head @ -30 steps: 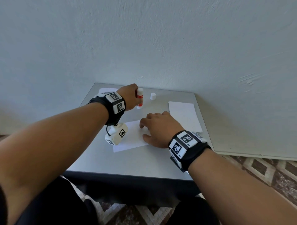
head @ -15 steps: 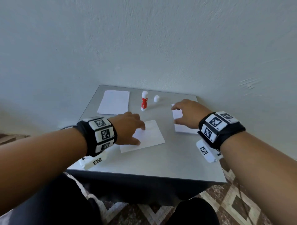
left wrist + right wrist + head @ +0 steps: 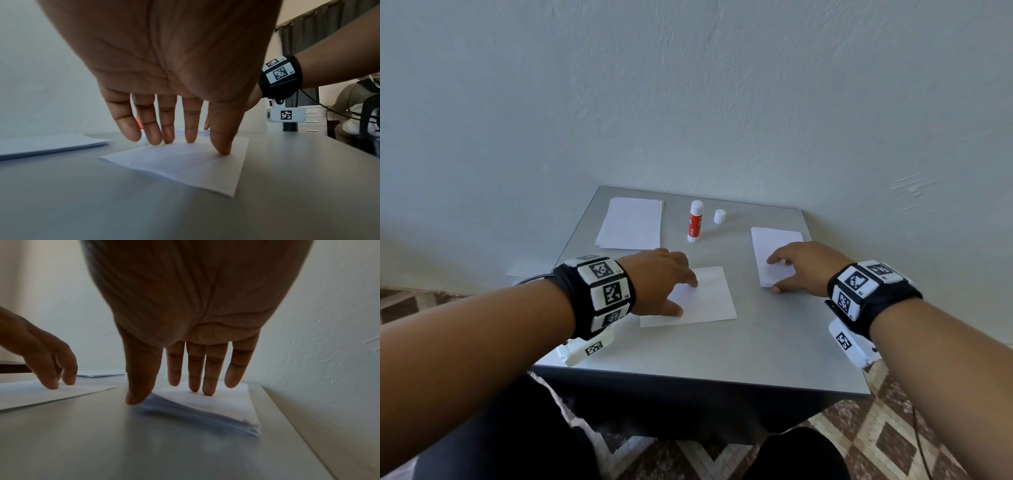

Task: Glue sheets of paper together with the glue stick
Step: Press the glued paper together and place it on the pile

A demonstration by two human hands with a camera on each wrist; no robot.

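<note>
Right now I look down at the grey table point(image 3: 688, 356), the biggest thing I see. Everything else I place by the glue stick point(image 3: 695, 221), which stands upright near the back edge of the table, with no cap on.

Off to the left of the glue stick lies a far stack of paper point(image 3: 631, 224). Off to its right and closer to me lies the right stack of paper point(image 3: 774, 240). My right hand point(image 3: 803, 265) rests on that stack. Its fingers point(image 3: 209, 386) are almost straight and press on the top sheet, and the thumb touches the stack's near corner. I think this is so I can slide or lift one sheet off.

In front of the glue stick, nearer to me, lies the single sheet point(image 3: 709, 298). My left hand point(image 3: 654, 281) is spread flat on its left part. The straight fingertips point(image 3: 190, 138) and thumb push down and hold nothing. I think this keeps the sheet from sliding.

Just to the right of the glue stick stands the small white cap point(image 3: 719, 216), apart from it. It is likely off because the glue is in use.
</note>
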